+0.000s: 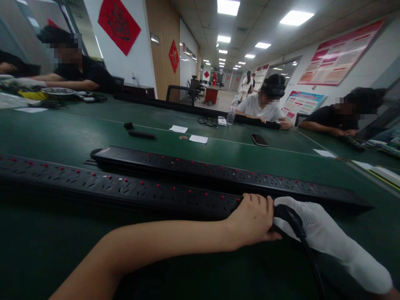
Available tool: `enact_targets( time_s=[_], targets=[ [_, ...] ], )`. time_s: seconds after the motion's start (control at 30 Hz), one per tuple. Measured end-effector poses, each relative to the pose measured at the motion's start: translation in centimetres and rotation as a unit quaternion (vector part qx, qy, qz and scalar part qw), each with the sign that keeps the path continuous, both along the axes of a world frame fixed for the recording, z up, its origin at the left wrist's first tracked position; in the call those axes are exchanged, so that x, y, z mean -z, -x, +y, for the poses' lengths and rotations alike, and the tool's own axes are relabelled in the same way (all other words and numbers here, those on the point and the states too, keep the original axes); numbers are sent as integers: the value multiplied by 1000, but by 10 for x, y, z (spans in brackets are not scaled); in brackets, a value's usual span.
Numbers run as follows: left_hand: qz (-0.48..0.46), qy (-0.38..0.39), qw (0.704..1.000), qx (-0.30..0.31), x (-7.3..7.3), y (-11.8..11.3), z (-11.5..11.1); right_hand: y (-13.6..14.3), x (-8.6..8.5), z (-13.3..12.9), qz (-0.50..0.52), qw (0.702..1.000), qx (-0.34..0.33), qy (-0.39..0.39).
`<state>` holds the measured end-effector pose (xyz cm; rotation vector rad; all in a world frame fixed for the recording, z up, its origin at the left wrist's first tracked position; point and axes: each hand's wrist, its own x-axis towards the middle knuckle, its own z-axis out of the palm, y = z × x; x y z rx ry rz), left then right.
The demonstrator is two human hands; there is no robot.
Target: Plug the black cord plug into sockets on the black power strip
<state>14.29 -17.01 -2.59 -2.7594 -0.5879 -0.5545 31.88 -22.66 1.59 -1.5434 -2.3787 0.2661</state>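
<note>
A long black power strip (150,192) with red lights along its top lies across the table before me. My bare left hand (253,217) is wrapped over its right end, fingers on the far edge and thumb on the near side. In a white glove, my right hand (298,218) is closed at that same end, around the black cord fitting (289,216). The black cord (314,262) runs down from it toward me. Part of the strip's end is hidden by both hands. Just beyond lies a second black power strip (200,167), touched by neither hand.
Farther across the green table (78,125) are paper slips (198,138), a phone (259,139), a water bottle (231,111), a small black bar (142,135) and another long black strip (187,109). Several people sit around the table's far side.
</note>
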Motion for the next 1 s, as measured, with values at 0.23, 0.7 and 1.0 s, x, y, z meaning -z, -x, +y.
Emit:
enact_targets(
  time_s=[0.23,0.7,1.0],
  targets=[
    [1,3,1000,2,-3,1,0,-6,7,1,-6,1000,5,-1],
    [21,-8,1000,2,-4,2,-1,-3,9,5,-27,997,-1,-74],
    [25,-8,1000,-4,-4,2,-1,-1,6,4,-39,997,-5,-61]
  ],
)
